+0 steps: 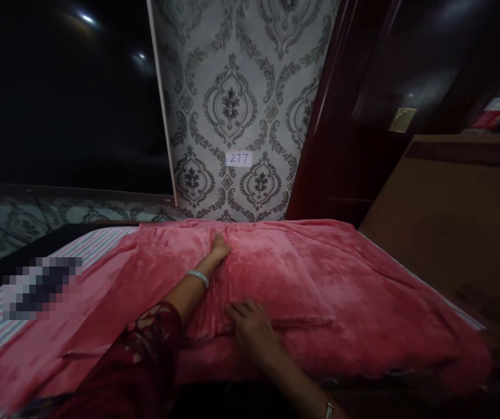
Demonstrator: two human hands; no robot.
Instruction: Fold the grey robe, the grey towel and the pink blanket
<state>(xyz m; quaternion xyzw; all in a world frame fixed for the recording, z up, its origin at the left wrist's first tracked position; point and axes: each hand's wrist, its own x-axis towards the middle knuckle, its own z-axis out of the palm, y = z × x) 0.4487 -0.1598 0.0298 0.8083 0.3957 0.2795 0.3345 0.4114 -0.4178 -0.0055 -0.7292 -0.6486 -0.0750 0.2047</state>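
A pink plush blanket (271, 256) lies spread over the table, with a layer folded on top and gathered into narrow pleats down the middle. My left hand (220, 248) is at the far end of those pleats, its fingers closed on the fabric. Nearer to me, my right hand (251, 323) rests on the blanket by the front end of the pleats, fingers apart and lying on the cloth.
Under the blanket, a striped cloth (88, 244) shows at the left, with a blurred dark patch (42, 289) above it. A large cardboard box (459, 221) stands at the right. Behind are a dark screen (66, 105) and a patterned wall (232, 75) bearing a numbered label (238, 158).
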